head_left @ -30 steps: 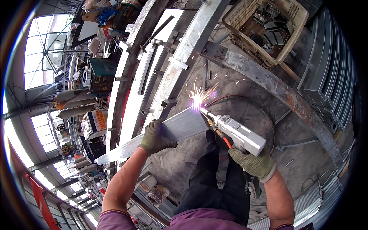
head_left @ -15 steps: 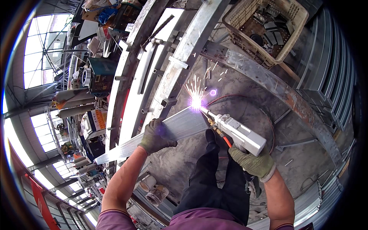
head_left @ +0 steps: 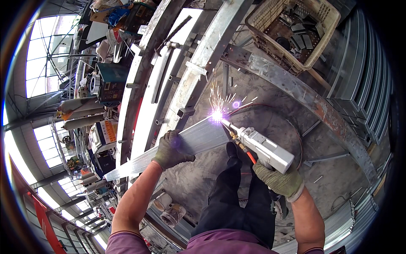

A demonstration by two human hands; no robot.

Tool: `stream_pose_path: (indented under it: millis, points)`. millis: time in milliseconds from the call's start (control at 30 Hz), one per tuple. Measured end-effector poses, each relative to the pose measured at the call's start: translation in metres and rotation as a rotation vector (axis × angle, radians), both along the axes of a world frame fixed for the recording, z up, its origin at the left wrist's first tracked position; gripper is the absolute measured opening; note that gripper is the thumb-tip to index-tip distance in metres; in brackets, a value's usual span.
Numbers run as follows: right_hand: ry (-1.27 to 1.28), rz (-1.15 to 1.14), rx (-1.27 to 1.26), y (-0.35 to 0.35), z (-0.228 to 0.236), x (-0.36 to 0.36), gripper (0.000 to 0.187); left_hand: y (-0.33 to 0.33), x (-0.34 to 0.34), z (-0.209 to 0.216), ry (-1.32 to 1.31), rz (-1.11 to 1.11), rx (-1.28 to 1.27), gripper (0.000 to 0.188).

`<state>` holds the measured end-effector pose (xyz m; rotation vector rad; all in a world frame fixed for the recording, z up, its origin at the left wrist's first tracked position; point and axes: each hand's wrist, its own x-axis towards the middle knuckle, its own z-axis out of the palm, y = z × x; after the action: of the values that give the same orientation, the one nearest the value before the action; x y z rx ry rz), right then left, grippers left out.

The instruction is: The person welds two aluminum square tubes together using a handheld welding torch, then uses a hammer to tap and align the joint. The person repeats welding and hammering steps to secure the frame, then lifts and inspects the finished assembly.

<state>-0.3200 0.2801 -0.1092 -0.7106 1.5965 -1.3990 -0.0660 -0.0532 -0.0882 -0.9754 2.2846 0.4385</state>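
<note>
My right hand [head_left: 280, 180], in a green work glove, is wrapped around the grip of a grey handheld welding gun [head_left: 267, 150]. The gun's nozzle meets the end of a long silver metal tube [head_left: 203, 137], where a bright violet-white glow [head_left: 216, 116] throws orange sparks upward. My left hand [head_left: 172, 150], gloved the same way, clasps that tube near its middle, fingers over the top and thumb along the near side. The tube slants from lower left to the glow. An orange hose [head_left: 251, 157] runs from the gun. Glare hides the exact contact point.
Long steel beams [head_left: 203, 55] lie beyond the tube, one rusty beam [head_left: 313, 99] curving to the right. A plastic crate [head_left: 315, 63] of metal pieces stands at the far right. Stacked metal profiles [head_left: 359, 76] sit beside it. Buckets [head_left: 172, 215] stand near my legs; a hose [head_left: 301, 139] crosses the floor.
The spray of sparks has changed shape, with some now flying to the right. Both hands, the gun and the tube stay almost where they were.
</note>
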Motion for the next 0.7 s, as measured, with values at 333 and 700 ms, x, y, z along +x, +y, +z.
stream_pose_path:
  millis: [333,700]
  points:
    - [-0.030,0.021,0.023,0.000,0.008,-0.003,0.037,0.000,-0.002,0.002,0.005,0.022,0.007,0.129]
    - [-0.010,0.012,0.028,0.004,0.009,-0.001,0.035,0.003,-0.005,0.005,0.013,0.025,-0.012,0.126]
